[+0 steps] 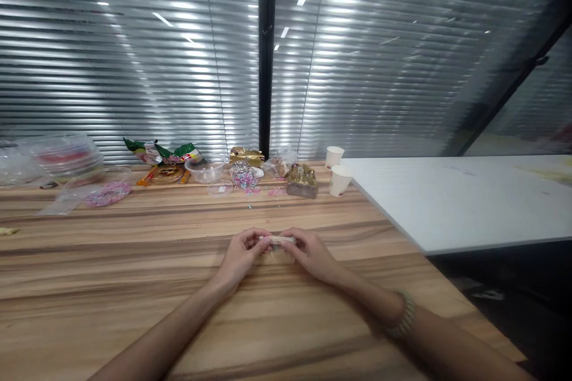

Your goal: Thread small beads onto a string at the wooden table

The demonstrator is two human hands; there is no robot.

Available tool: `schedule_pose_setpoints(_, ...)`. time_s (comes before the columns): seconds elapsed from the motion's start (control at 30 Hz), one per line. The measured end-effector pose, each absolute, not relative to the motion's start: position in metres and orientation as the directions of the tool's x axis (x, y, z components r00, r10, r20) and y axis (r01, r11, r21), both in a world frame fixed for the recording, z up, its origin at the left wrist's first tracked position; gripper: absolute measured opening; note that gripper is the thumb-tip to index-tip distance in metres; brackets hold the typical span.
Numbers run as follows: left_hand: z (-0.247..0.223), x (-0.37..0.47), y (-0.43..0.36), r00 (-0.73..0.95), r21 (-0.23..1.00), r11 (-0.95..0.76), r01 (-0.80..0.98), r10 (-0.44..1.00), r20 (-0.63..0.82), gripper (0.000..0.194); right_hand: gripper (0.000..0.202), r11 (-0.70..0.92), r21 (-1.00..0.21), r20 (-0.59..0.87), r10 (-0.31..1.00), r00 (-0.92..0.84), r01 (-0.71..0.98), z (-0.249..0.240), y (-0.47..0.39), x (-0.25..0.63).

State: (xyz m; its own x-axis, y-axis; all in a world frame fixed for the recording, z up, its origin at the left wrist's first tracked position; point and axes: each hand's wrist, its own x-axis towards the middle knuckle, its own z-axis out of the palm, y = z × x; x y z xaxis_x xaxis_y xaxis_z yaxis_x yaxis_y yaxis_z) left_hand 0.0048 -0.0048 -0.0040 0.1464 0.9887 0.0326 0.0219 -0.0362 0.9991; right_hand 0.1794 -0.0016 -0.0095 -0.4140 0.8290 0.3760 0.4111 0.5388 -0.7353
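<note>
My left hand point(246, 248) and my right hand point(308, 250) meet above the middle of the wooden table. Between them is a short, pale, stick-like piece point(281, 239), pinched near both ends by thumbs and fingers. Something small and dark hangs or lies just below it, too blurred to name. Both hands are closed, and a beaded bracelet point(404, 314) circles my right wrist.
Along the table's back stand two paper cups point(340, 181), a gold-topped box point(302, 181), a clear bowl point(208, 169), snack packets point(165, 152) and a heap of pink and blue rings point(245, 177). Stacked plastic containers point(67, 158) are left; a white table point(465, 202) adjoins right.
</note>
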Motion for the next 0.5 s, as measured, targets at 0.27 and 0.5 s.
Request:
schedule_pose_setpoints(0.27,-0.0075,0.0036,-0.0029,0.171,0.999,-0.031,0.019,0.985,0.028,0.023,0.022,0.532,-0.738,0.369,0.833,-0.413,0.414,-0.0123,-0.001,0.1797)
schedule_pose_setpoints(0.5,-0.0076,0.0025,-0.0007,0.174,1.0,-0.019,0.012,0.985,0.016,0.023,0.022,0.526,-0.745,0.364,0.836,-0.411,0.409,-0.0114,-0.001,0.1801)
